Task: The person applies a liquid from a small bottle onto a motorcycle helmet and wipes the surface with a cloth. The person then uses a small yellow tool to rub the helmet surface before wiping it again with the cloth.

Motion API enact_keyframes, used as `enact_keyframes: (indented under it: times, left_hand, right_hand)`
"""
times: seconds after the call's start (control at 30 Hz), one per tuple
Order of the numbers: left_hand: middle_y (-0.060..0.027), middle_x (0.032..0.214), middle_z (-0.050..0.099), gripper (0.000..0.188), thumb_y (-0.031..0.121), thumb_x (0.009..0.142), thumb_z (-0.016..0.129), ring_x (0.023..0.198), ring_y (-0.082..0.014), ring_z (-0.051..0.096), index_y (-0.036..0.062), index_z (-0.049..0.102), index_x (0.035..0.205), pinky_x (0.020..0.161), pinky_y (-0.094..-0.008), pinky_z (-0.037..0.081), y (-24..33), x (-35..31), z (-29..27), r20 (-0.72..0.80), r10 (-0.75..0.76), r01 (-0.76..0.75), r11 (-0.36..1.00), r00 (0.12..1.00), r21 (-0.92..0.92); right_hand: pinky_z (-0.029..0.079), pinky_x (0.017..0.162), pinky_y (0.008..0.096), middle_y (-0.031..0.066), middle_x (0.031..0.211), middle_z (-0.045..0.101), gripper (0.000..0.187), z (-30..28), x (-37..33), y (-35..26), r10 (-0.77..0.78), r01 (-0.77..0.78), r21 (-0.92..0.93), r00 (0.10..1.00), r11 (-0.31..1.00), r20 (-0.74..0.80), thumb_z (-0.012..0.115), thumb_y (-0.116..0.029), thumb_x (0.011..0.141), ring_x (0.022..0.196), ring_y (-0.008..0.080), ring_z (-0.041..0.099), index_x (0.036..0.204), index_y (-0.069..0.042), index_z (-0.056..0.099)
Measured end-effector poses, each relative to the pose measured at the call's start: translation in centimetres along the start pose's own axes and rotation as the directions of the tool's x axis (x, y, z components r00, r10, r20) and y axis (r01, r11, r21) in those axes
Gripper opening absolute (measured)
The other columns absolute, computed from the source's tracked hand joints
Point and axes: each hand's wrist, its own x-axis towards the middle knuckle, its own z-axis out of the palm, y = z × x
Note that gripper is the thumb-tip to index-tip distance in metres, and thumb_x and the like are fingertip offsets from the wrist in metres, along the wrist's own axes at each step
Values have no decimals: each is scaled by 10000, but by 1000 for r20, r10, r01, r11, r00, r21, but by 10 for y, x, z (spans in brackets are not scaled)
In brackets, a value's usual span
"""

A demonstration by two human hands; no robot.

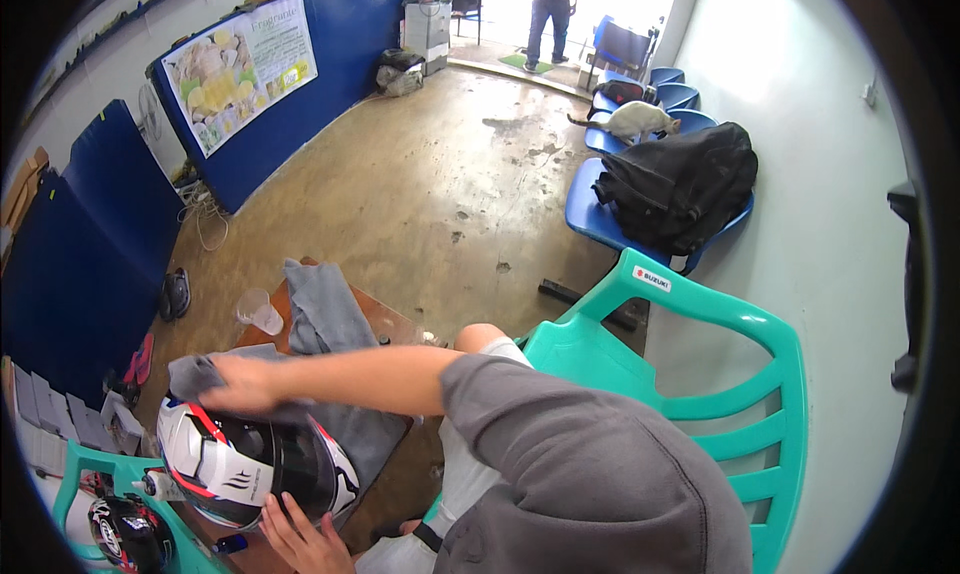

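A white, black and red full-face helmet (pixel 240 469) with a dark visor rests on a grey cloth (pixel 365 434) over a low wooden table. My right hand (pixel 240 384) is closed on a bunched grey rag (pixel 195 376), pressed against the helmet's upper side. My left hand (pixel 300 536) lies with fingers spread on the helmet's near edge, beside the visor. A white-capped bottle (pixel 160 486) is next to the helmet, and a small dark blue item (pixel 230 544) lies below it.
A second helmet (pixel 130 534) sits on a green chair at lower left. Clear plastic cups (pixel 262 314) stand by the table (pixel 385 319). At right are a green chair (pixel 700 404), blue seats with a black bag (pixel 685 184) and a cat (pixel 632 122). Someone (pixel 552 19) stands at the doorway.
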Motion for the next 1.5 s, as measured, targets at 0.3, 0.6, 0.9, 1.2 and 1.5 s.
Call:
enact_keyframes:
  times: [0.3,0.6,0.9,1.2,1.5]
  left_hand:
    - [-163,1690,436,1136,111,654,953,1526,-428,435,78,429,1661,1278,-527,396,10,-1,-1,19,-134,134,990,991,-37]
    - [-263,1524,548,880,197,807,897,1438,-520,478,28,500,1574,1213,-638,401,-17,-33,32,120,-109,104,993,987,49]
    - [-278,1554,495,737,282,994,767,1454,-513,458,-12,459,1595,1225,-612,378,-12,-28,16,17,37,-37,999,999,-9]
    - [-242,1551,535,653,365,1027,763,1426,-423,526,-12,572,1525,1201,-565,422,-2,-7,15,-241,-240,215,969,940,-124]
    - [-259,1474,589,603,226,929,840,1351,-439,570,-53,654,1430,1154,-524,470,0,-22,17,-221,-238,224,971,946,-87]
  right_hand:
    - [575,966,513,239,1213,784,637,85,84,-88,10,338,-654,884,677,467,623,-588,898,1159,416,740,1208,-68,822]
    - [343,1238,589,57,1342,750,576,101,-29,-56,-667,868,-490,413,83,620,692,-583,815,1386,343,594,1138,-135,857]
    - [201,1322,646,165,1703,448,884,41,-75,3,-627,655,-357,751,666,207,762,-387,750,1628,431,297,1570,-121,566]
    - [549,1016,518,309,1198,733,525,-19,-40,-13,294,-308,-304,951,901,-93,623,-334,961,1161,468,702,1360,8,609]
    - [524,1138,525,218,1388,655,568,8,-138,-8,-511,489,-467,855,737,89,691,-228,758,1369,467,602,1279,-10,758]
